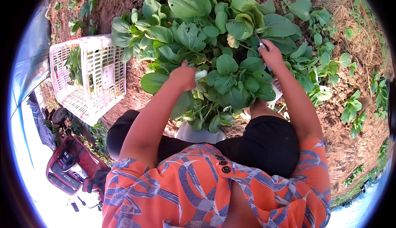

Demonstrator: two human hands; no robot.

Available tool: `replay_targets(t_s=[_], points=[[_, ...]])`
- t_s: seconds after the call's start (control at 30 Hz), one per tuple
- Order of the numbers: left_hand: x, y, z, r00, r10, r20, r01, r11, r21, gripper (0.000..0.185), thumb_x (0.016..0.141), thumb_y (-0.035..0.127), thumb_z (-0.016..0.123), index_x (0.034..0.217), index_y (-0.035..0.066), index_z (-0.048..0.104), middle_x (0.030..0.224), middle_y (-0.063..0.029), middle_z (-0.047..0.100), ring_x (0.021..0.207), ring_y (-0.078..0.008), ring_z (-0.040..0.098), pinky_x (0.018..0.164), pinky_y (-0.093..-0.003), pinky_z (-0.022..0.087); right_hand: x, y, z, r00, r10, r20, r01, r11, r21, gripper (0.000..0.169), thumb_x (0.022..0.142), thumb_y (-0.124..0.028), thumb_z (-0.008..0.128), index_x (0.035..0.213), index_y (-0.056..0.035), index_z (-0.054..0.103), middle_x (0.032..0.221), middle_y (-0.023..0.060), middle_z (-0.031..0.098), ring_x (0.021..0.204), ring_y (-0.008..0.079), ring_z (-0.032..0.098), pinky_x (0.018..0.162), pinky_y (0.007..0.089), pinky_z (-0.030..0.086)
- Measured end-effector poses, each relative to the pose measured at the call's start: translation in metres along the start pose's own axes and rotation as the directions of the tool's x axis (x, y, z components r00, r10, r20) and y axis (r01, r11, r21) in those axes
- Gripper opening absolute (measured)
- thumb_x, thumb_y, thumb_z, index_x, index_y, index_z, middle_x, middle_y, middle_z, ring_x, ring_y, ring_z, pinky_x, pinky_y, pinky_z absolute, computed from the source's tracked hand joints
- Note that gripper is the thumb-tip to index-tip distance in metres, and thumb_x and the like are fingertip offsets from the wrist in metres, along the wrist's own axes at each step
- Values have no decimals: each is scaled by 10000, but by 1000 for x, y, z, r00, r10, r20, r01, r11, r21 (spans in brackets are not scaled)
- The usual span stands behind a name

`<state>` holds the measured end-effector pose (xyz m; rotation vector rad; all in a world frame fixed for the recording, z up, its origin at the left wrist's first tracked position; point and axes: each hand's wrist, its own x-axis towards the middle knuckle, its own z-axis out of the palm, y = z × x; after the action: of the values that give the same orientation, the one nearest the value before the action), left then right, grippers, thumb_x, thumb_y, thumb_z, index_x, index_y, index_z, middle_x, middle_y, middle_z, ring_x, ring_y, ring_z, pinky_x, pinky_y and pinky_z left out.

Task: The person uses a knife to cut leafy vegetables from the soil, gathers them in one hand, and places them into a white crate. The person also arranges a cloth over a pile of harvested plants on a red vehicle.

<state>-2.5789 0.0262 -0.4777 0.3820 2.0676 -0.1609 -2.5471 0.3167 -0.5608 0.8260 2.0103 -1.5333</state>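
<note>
My left hand is closed around a leafy green, probably bok choy, whose pale stem base sticks out to the right of the fist. Broad leaves of it seem to spread on the left. In my right hand is a small knife, its blade pointing up and left among the leaves. Dense standing greens fill the ground ahead of both hands, some leaves holed. Between my arms sits a cluster of rounder leaves. The knife's tip is partly lost against stems.
A white slatted plastic crate with some greens inside stands at the left and bears writing. A pale plastic object lies between my knees. Behind the crate is a red vehicle. Bare soil and small plants lie to the right.
</note>
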Motion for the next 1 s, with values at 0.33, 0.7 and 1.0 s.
replay_targets(t_s=[0.33,0.7,1.0], points=[[-12,-14,35,994,19,-110,-40,980,-195,417,632,178,600,1041,135,533,1267,-281,301,924,-348,551,796,-379,456,-67,-31,48,763,-304,571,608,637,-474,316,736,-191,474,1007,-33,515,869,194,568,793,346,547,685,416,440],[-5,-39,58,978,16,-208,-90,932,-352,431,602,158,616,1022,89,548,1240,-162,391,972,-294,530,812,-358,448,-42,-25,75,821,-197,536,517,656,-550,377,686,-180,473,1042,-61,510,825,203,577,777,357,554,680,440,449],[0,-45,65,966,-23,-257,-115,854,-508,467,582,165,645,1019,41,539,1099,-160,490,918,-310,537,785,-367,448,-12,-1,94,799,-377,468,572,716,-400,338,707,-244,520,984,-55,555,770,180,606,695,320,589,602,404,464]])
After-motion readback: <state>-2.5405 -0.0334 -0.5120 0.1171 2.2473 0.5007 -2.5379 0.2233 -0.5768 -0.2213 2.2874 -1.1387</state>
